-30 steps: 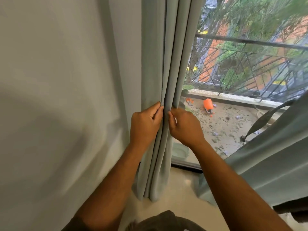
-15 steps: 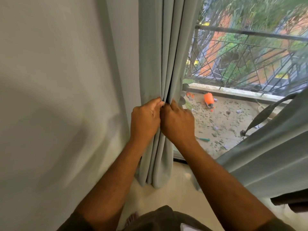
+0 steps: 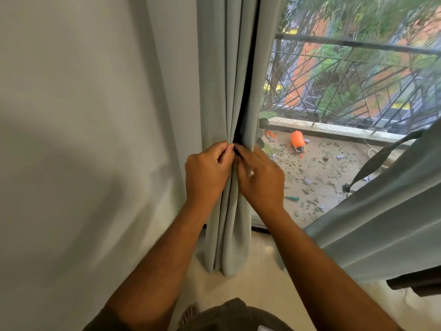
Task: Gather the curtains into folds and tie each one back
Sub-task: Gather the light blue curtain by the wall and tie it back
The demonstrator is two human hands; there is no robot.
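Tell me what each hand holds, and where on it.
Both hold the gathered curtain at mid-height: the left hand pinches its folds, and the right hand grips the outer fold beside it.

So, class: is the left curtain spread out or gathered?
Gathered. The curtain hangs in narrow vertical folds beside the wall, and the left hand and right hand pinch them together. No tie is visible.
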